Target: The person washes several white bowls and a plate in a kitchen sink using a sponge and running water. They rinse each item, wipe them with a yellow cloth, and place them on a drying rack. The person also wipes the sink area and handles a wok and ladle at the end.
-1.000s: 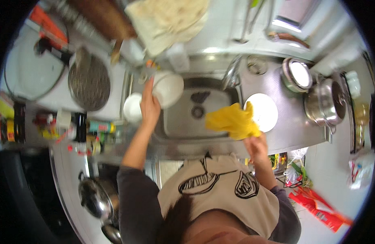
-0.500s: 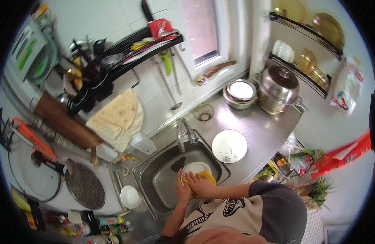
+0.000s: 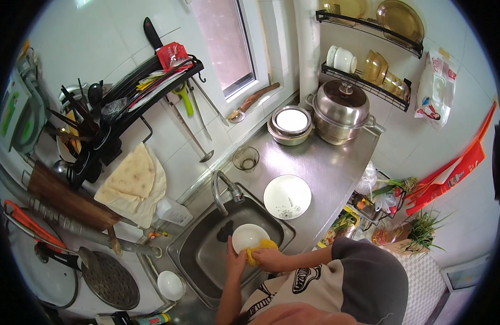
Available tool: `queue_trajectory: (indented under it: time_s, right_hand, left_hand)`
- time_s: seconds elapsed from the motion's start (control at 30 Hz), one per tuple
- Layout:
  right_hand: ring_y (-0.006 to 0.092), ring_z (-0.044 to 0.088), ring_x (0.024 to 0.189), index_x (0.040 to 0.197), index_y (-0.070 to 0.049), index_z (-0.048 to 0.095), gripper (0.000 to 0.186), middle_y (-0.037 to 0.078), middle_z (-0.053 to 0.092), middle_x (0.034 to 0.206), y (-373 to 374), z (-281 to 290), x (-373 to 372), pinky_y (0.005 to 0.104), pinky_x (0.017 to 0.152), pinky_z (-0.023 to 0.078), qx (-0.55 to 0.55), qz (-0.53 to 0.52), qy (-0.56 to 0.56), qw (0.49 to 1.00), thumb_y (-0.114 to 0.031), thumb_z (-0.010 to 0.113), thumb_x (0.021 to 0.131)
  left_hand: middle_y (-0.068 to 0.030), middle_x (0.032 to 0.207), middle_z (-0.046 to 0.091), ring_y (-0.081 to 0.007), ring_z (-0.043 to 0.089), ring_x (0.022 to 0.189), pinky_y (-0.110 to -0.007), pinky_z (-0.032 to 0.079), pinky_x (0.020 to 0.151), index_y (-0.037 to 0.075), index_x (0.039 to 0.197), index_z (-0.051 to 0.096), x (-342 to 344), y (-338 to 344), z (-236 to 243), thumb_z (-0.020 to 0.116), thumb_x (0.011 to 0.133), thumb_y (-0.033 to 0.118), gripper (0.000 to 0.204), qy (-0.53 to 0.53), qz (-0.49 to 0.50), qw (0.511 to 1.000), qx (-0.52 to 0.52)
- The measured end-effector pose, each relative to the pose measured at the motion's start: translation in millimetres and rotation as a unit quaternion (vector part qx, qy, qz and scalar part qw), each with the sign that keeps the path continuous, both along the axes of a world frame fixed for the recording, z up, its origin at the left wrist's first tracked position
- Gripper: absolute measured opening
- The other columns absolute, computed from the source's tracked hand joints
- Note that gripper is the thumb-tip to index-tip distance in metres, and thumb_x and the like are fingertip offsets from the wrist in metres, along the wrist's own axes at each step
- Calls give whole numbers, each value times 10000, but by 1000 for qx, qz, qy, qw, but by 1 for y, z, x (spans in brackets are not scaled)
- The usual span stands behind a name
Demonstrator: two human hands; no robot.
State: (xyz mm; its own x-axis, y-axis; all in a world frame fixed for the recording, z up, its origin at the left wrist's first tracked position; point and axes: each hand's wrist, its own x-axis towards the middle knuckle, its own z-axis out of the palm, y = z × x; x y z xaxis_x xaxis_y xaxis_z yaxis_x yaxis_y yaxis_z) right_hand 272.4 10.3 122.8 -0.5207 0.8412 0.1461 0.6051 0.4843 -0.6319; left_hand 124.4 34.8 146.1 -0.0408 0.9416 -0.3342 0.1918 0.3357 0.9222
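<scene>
Over the metal sink (image 3: 193,264), my left hand (image 3: 236,263) grips a white bowl (image 3: 249,236) by its near left rim. The bowl is tilted so that its inside shows. My right hand (image 3: 268,259) is closed on a bunched yellow cloth (image 3: 253,252), pressed against the bowl's near right edge. A dark patch or rag (image 3: 225,232) lies in the sink beside the bowl; its kind is unclear. The curved faucet (image 3: 218,194) stands behind, with no water visible from it.
On the steel counter, a white plate (image 3: 287,196) lies right of the sink, with a glass (image 3: 246,159), stacked bowls (image 3: 289,136) and a steamer pot (image 3: 342,114) beyond. Left of the sink sits another white bowl (image 3: 170,285). A black utensil rack (image 3: 136,108) hangs on the wall.
My right hand and the cloth have slid from across the bowl to its near right edge, uncovering the inside. My view has shifted, so the surroundings appear further left.
</scene>
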Motion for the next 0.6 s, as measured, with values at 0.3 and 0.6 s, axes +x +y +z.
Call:
queue_trajectory:
  time_s: [0.3, 0.6]
  right_hand:
    - [328, 572, 830, 823, -91, 547, 208, 116, 576, 839, 28, -29, -4, 436, 726, 455, 32, 37, -40, 998, -147, 631, 642]
    - [348, 582, 848, 863, -16, 534, 278, 167, 597, 851, 28, 2, -27, 447, 860, 426, -62, -90, 51, 993, -92, 620, 609]
  left_hand:
    - [-161, 1313, 453, -247, 443, 1198, -344, 332, 1013, -17, 1324, 379, -23, 31, -61, 476, 876, 92, 471, -119, 18, 975, 187]
    - [-134, 1219, 517, -214, 491, 1104, -307, 369, 958, 15, 1304, 424, 19, 15, -52, 551, 816, 103, 512, -277, 215, 927, 131]
